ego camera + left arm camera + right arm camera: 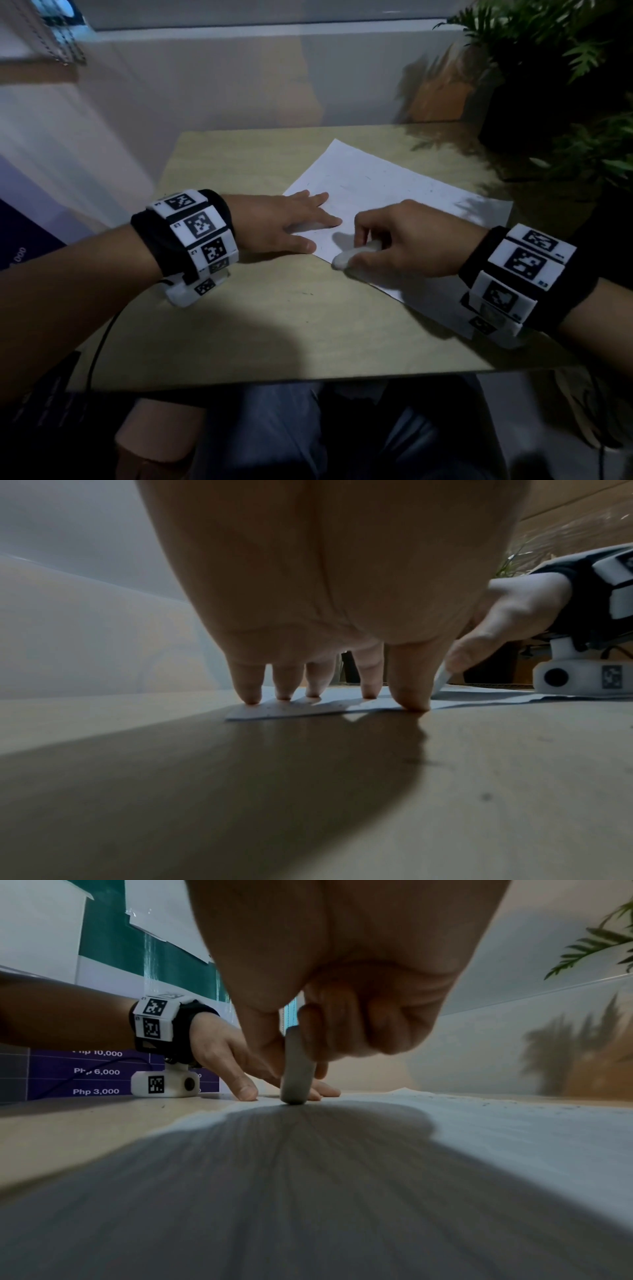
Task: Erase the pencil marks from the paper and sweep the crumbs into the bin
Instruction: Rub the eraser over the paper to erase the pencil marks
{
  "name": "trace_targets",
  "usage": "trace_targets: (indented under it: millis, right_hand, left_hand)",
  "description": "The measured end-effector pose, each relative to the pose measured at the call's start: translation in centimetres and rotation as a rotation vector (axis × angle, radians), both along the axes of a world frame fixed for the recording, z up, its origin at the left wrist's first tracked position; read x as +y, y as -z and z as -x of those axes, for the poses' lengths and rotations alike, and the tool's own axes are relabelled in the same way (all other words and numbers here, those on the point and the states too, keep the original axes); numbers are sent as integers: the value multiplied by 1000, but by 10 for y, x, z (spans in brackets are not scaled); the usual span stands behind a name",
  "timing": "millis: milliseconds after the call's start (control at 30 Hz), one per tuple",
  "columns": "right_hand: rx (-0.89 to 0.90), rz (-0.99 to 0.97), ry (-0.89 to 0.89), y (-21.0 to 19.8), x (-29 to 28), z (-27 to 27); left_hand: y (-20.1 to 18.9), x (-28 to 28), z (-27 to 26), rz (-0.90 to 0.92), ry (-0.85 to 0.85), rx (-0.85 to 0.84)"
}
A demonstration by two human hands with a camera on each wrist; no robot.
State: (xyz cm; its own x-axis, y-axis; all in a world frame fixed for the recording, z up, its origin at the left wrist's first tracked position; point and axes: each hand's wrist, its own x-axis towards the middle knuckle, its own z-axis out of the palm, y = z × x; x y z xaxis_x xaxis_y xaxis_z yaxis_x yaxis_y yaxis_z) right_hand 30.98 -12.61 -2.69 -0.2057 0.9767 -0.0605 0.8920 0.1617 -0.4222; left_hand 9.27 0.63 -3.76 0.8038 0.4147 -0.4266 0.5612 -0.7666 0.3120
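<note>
Paper (394, 192) lies angled across the table (274, 325) in the head view, and you are mid-erasing. Your left hand (281, 222) spreads flat, fingers straight, pinning the sheet's near-left corner. Your right hand (404, 236) curls its thumb and fingers round a white eraser (352, 255), whose tip meets the sheet at its near edge. Faint pencil marks (366, 178) and dark crumbs (430, 190) still dot the far half, so the erasing step looks unfinished. No bin shows in any view. A plant (565, 68) stands at the table's far right corner. The wrist bands carry square black-and-white code tags; no brand can be read here.

From the left wrist, your five fingertips (251, 696) press down on the paper's corner, with specks scattered between them. The eraser shows as a pale sliver just right of the thumb, under the right hand's finger.

From the right wrist, the eraser stands nearly upright, its rounded end on the sheet, gripped between thumb and curled fingers. Crumbs litter the paper to the right. Behind your left hand a purple sign (95, 1072) reads "Php 10,000", "Php 6,000" and "Php 3,000".

Next move, as a judgement: keep the left hand pressing so the sheet does not creep, and work the eraser with short strokes toward the far marks. Sweeping waits until those are gone and you have found the bin.
</note>
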Motion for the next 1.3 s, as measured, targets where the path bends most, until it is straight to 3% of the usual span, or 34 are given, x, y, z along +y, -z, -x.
trace_targets:
  millis: [100, 233, 400, 533, 733, 833, 900, 1033, 1200, 1300]
  right_hand:
    - [-107, -93, 75, 1, 5, -6]
    - [-6, -11, -17, 2, 0, 1]
    - [-82, -87, 87, 2, 6, -5]
    - [27, 13, -13, 0, -3, 3]
    - [-88, -108, 71, 2, 1, -3]
    - [11, 17, -30, -2, -8, 3]
    - [17, 44, 10, -2, -5, 1]
    - [-115, -112, 106, 3, 0, -5]
    - [21, 64, -30, -4, -12, -1]
    - [-107, -104, 105, 0, -6, -9]
  left_hand:
    - [-1, 0, -2, -5, 4, -2]
    - [-2, 0, -2, -8, 5, 16]
    - [-3, -1, -2, -4, -1, 11]
    - [-3, -1, -2, 4, 0, 8]
    - [-4, -3, -3, -4, -3, 16]
    - [-5, -3, -3, 9, -10, 10]
    - [-5, -4, -3, 8, -8, 17]
    - [-5, -2, -3, -2, -6, 22]
    - [-4, -1, -3, -11, 1, 32]
    - [-3, -1, -4, -9, 2, 26]
